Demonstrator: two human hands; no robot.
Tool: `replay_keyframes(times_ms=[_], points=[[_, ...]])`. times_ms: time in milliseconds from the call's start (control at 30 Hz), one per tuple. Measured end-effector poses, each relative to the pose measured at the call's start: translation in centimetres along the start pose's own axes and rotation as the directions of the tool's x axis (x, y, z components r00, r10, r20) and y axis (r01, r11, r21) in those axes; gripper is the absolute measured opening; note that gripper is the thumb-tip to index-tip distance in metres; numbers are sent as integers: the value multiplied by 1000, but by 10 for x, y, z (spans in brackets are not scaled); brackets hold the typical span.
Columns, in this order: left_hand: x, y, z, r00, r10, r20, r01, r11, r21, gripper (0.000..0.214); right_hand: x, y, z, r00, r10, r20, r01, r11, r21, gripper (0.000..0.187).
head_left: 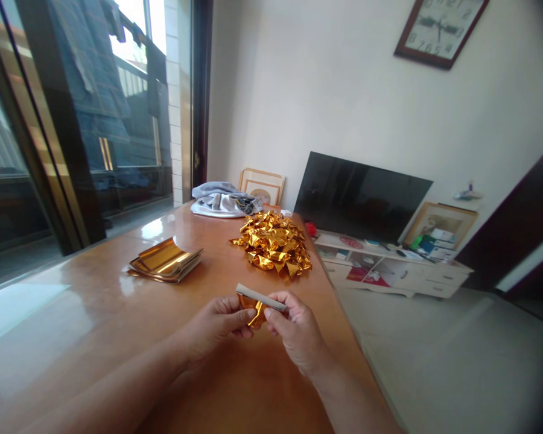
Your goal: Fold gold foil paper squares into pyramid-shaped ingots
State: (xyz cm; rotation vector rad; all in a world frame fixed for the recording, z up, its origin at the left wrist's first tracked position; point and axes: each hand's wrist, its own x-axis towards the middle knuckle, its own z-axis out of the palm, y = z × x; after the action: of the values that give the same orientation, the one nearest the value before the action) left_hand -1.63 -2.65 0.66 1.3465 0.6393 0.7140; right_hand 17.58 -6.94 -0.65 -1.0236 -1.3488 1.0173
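Between my two hands is a piece of gold foil paper [257,314], partly folded, with a pale grey strip of its back along the top edge. My left hand [224,319] pinches its left side, thumb on the near face. On the other side, my right hand [296,325] grips the right end with thumb and fingers. Just beyond them lies a heap of folded gold foil pieces [276,244]. To the left rests a stack of flat gold foil sheets [165,262], its top sheet curling up. Some fingertips are hidden behind the paper.
The glossy wooden table [199,386] has its right edge close by my right arm. Folded grey cloth [224,201] lies at the far end. Past the table stand a television [362,196] and a low white cabinet [402,277]. A glass door [113,120] is at left.
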Motion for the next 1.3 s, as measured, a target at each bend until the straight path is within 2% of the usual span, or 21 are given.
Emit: replay_keyframes(times_ms=[233,433,600,733,867,1000,1300], points=[[1,-2,-2,998,-59,1,59,996,-68,41,-1,-2,3,1000,-15,-18,14,999,-40,18],[1,-3,-4,996,-91,-13,89,990,-110,36,-2,2,1,991,-134,7,133,975,-180,27],[-1,-2,-4,994,-110,-14,107,987,-119,33,-2,3,0,985,-167,37,171,968,-181,25],[0,-5,-4,996,-86,-24,82,985,-149,33,-2,2,-1,993,-119,21,121,980,-157,25],[3,-8,-4,996,-19,-89,3,985,-173,28,-1,2,-1,998,-62,5,63,992,-113,27],[3,-9,-6,994,28,-104,-45,985,-164,26,-2,1,0,999,-36,20,37,996,-87,30],[4,-11,-8,994,6,-113,-23,987,-157,30,-3,2,-1,992,-117,50,124,980,-155,29]])
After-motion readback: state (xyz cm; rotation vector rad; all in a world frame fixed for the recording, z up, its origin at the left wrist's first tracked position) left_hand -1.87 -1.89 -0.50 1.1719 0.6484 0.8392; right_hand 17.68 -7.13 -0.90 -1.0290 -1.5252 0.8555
